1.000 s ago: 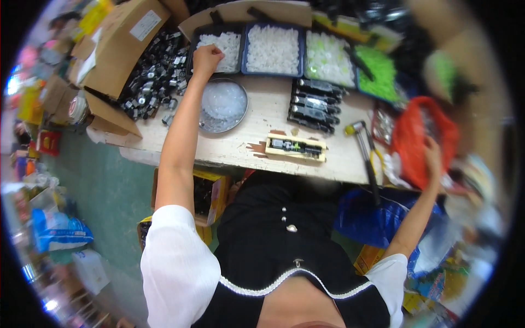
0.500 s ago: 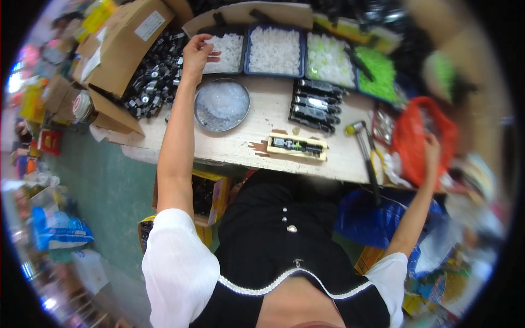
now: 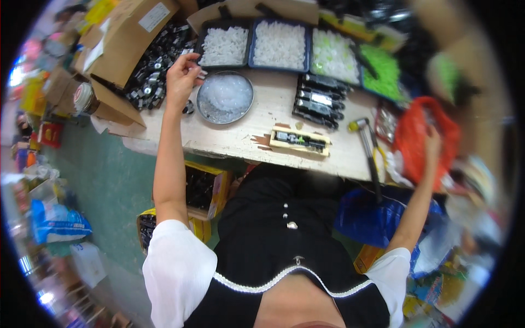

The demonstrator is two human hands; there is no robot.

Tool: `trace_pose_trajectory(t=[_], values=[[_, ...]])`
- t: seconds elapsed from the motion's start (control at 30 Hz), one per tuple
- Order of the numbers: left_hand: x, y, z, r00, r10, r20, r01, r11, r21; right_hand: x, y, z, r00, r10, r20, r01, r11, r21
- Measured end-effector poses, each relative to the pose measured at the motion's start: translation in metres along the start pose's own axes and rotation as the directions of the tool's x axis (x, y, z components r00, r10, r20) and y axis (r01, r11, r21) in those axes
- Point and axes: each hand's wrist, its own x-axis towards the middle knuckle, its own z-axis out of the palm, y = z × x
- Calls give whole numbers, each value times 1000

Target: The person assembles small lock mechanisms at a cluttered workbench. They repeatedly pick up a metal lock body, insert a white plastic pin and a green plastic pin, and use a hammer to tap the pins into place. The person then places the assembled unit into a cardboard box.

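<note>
My left hand is above the far left of the workbench, thumb and fingers pinched on a small white plastic piece. It is between a heap of black and silver parts and a round metal dish of clear, glassy-looking material. Behind the dish is a dark tray of white plastic pieces. My right hand reaches into a red plastic bag at the right; its fingertips are hidden there. In front of me, a cream-coloured holder cradles a black, narrow assembly.
Farther right are a blue tray of white pieces, pale green-white pieces and bright green pieces. Several black assemblies lie stacked mid-bench. A hammer overhangs the front edge beside yellow-handled pliers. A cardboard box stands left.
My left hand has drawn back from the white-piece tray, toward me and to the left, with a small white piece in its fingers. My right hand stays at the red bag.
</note>
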Motion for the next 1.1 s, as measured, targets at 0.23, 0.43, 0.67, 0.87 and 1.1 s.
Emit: trace_pose_trajectory(t=[0.23, 0.43, 0.67, 0.87, 1.1], values=[[-64, -27, -51, 991, -41, 126, -41, 807, 589, 2, 16, -4, 998, 37, 56, -39, 999, 36], [-98, -41, -46, 986, 13, 165, -129, 683, 719, -2, 16, -6, 993, 51, -103, -48, 998, 30], [-110, -80, -49, 996, -56, -76, 86, 879, 468, -12, 50, -11, 949, 313, 38, -279, 776, 565], [-122, -73, -41, 989, 49, -139, 11, 917, 400, -32, -7, -42, 936, 335, -109, -142, 644, 752], [-106, -28, -33, 997, 79, -3, -69, 888, 454, -35, -31, -60, 968, -35, -248, 164, 840, 518]])
